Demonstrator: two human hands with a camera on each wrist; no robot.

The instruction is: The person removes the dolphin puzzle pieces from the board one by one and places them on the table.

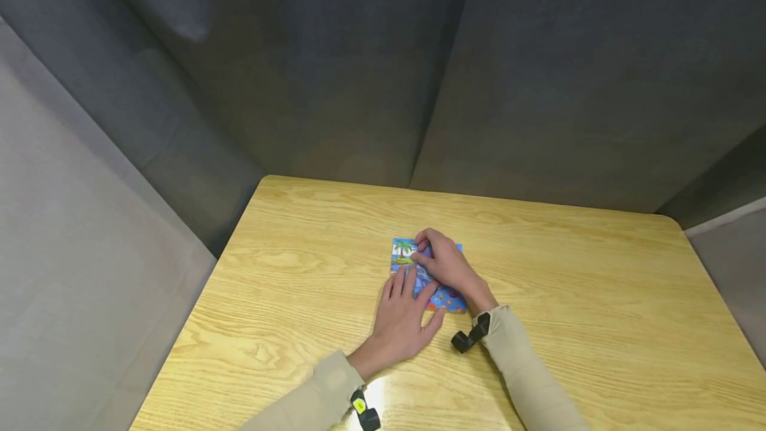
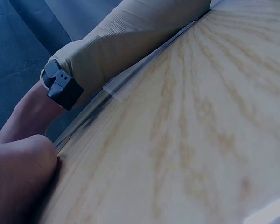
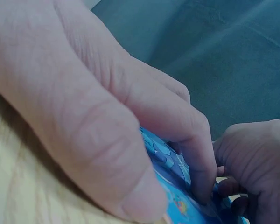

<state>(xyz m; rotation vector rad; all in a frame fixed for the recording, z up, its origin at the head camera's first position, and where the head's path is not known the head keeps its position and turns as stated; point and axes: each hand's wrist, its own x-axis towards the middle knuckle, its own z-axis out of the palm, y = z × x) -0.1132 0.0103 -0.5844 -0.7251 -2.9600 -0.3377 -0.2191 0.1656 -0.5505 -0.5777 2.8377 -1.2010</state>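
Observation:
A blue picture board [image 1: 445,298] with a palm tree printed on it lies flat in the middle of the wooden table [image 1: 598,311]. My left hand [image 1: 402,316] lies flat, its straight fingers resting on the board's near left part. My right hand [image 1: 444,265] covers the board's middle with its fingers bent. In the right wrist view the right hand [image 3: 175,200] has its thumb at the edge of the board [image 3: 164,156] and a fingertip on top, like a pinch. The left hand [image 3: 252,158] lies just beyond. The left wrist view shows only the left hand's [image 2: 18,177] heel on the table [image 2: 200,121].
Grey curtains [image 1: 371,72] close in the table at the back and on both sides. The table's back edge [image 1: 455,193] lies a short way beyond the board. A black wrist device [image 1: 469,336] sits on the right beige sleeve [image 2: 130,37], another [image 1: 365,412] on the left.

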